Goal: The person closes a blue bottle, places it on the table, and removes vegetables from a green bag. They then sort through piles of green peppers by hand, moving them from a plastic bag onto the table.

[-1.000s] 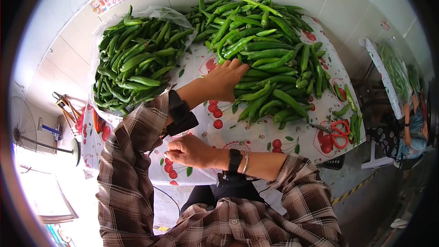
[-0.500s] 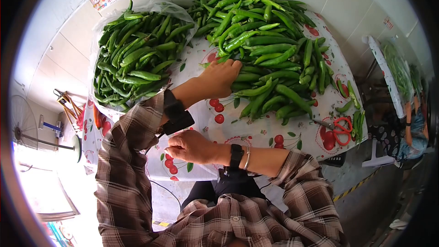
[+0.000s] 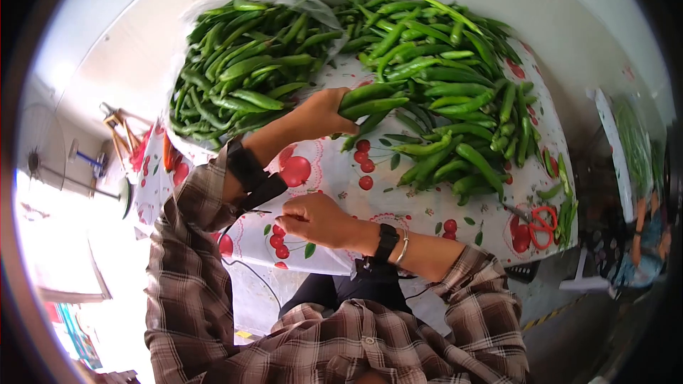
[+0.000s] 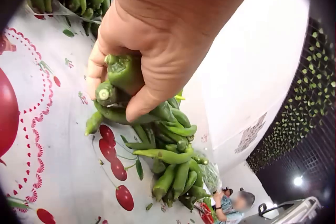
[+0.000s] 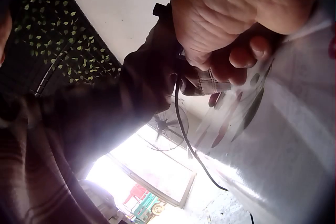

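Note:
My left hand grips a small bunch of green chili peppers over the table, between two heaps. In the left wrist view, thumb and fingers wrap around these peppers, with cut stem ends facing the camera. To the right spreads a loose pile of green peppers. More peppers fill a clear plastic bag at the left. My right hand stays near the table's front edge, its fingers loosely curled and holding nothing.
A cherry-print cloth covers the table. Red-handled scissors lie at the right edge beside a few loose peppers. A tiled wall stands behind. A black cable hangs by the front edge. Another person is at far right.
The left hand has drawn a bunch of peppers away from the right pile, moving left toward the bag. The right hand keeps its pose. The head view has shifted slightly.

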`<state>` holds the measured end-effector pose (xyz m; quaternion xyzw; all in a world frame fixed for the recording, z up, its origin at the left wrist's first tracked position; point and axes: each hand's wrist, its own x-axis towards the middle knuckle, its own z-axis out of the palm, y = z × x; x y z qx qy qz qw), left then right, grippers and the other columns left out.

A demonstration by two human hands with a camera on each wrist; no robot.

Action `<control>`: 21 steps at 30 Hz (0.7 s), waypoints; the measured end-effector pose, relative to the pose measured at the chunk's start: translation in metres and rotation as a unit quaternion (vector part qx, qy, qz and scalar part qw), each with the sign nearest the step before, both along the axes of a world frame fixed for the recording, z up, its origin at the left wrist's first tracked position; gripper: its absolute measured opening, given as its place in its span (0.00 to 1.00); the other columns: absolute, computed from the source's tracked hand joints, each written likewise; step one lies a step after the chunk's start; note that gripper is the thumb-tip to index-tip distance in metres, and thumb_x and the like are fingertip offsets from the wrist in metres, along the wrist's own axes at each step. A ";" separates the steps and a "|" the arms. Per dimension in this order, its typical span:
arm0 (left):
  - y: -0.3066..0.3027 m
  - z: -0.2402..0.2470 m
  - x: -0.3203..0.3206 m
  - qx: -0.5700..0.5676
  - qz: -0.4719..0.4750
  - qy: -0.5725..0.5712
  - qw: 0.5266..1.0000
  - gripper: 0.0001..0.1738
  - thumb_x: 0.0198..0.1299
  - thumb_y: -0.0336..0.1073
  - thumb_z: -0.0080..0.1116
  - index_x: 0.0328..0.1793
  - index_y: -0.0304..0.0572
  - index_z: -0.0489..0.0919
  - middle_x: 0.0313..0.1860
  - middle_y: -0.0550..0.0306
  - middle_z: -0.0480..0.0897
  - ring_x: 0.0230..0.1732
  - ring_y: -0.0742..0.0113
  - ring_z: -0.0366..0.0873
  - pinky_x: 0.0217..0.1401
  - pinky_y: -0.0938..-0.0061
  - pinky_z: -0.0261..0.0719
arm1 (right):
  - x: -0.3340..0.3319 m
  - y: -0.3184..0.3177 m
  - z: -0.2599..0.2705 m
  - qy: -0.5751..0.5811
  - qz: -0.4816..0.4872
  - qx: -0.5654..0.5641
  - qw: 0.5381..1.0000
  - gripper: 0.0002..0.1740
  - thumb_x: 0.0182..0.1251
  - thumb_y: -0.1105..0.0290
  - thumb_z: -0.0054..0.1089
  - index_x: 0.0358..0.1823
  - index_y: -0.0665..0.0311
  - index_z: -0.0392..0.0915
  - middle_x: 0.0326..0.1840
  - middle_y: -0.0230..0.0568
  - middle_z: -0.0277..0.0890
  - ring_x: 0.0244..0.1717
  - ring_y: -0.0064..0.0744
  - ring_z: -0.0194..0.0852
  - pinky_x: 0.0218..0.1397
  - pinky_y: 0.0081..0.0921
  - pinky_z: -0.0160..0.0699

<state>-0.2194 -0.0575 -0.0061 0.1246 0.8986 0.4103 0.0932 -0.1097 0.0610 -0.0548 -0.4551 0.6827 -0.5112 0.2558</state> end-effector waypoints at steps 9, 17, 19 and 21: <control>-0.024 0.011 0.030 0.054 0.019 0.004 0.998 0.18 0.41 0.32 0.66 0.40 0.36 0.73 0.27 0.60 0.78 0.28 0.73 0.75 0.32 0.76 0.73 | 0.002 -0.006 0.000 -0.039 -0.010 -0.018 0.999 0.16 0.60 0.65 0.53 0.20 0.70 0.67 0.16 0.44 0.60 0.18 0.34 0.57 0.24 0.32 0.57; -0.094 0.036 0.076 0.112 0.137 0.061 0.982 0.23 0.43 0.28 0.66 0.48 0.37 0.74 0.34 0.63 0.80 0.33 0.78 0.74 0.37 0.80 0.74 | 0.002 -0.004 0.001 -0.052 -0.010 -0.006 0.999 0.16 0.61 0.68 0.54 0.20 0.70 0.65 0.15 0.39 0.56 0.18 0.25 0.51 0.23 0.28 0.56; -0.120 0.038 0.086 0.090 0.172 0.108 0.975 0.23 0.40 0.29 0.66 0.45 0.35 0.75 0.32 0.60 0.79 0.33 0.75 0.74 0.40 0.78 0.74 | 0.001 -0.004 -0.001 -0.067 -0.002 -0.016 0.998 0.16 0.61 0.69 0.54 0.20 0.69 0.64 0.15 0.36 0.55 0.18 0.23 0.50 0.23 0.27 0.55; -0.150 0.037 0.093 0.079 0.197 0.142 0.967 0.22 0.40 0.27 0.65 0.45 0.36 0.76 0.31 0.62 0.79 0.33 0.76 0.73 0.42 0.78 0.73 | 0.001 -0.005 -0.001 -0.065 0.000 -0.022 0.998 0.16 0.61 0.69 0.54 0.19 0.69 0.64 0.15 0.36 0.55 0.19 0.22 0.50 0.23 0.26 0.55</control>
